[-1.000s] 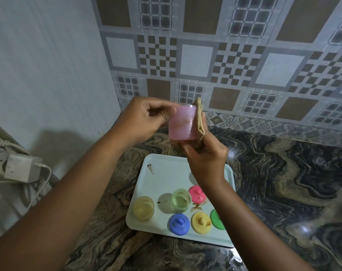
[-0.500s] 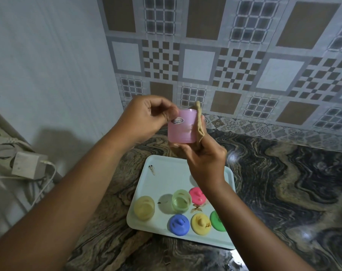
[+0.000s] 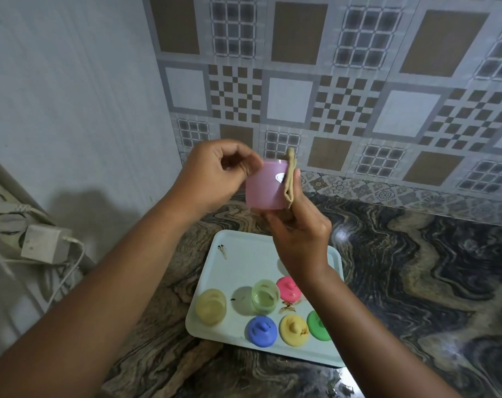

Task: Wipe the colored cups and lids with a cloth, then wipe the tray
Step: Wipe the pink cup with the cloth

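- A person's two bare forearms reach in from the bottom of the view, and the hands meet above a marbled stone counter (image 3: pixel 416 268).
- The left hand (image 3: pixel 215 170) has its fingers curled and pinches the upper left edge of a pink cup (image 3: pixel 265 186), holding it in the air well above the tray.
- The pink cup is translucent, stands roughly upright and bears a small oval label near its right edge.
- The right hand (image 3: pixel 298 237) comes up from below. Its thumb touches the cup's base, and its fingers press a folded beige cloth (image 3: pixel 290 176) flat against the cup's right side, so the cloth is gripped between fingers and cup.
- A pale rectangular tray (image 3: pixel 244 259) lies on the counter below the hands, with small brown smears on it.
- In the tray's near half stand a yellow cup (image 3: pixel 211 306) at the left and a green cup (image 3: pixel 265 296) beside it, both open side up.
- A pink lid (image 3: pixel 288 288) lies just right of the green cup, partly behind the right wrist.
- Along the tray's near edge sit a blue lid (image 3: pixel 262 330), a yellow lid (image 3: pixel 294 330) and a green lid (image 3: pixel 317 325), the last partly hidden by the right forearm.
- A patterned tiled wall (image 3: pixel 358 96) rises behind the counter.
- A white charger block (image 3: pixel 44 244) with cables sits at the far left.
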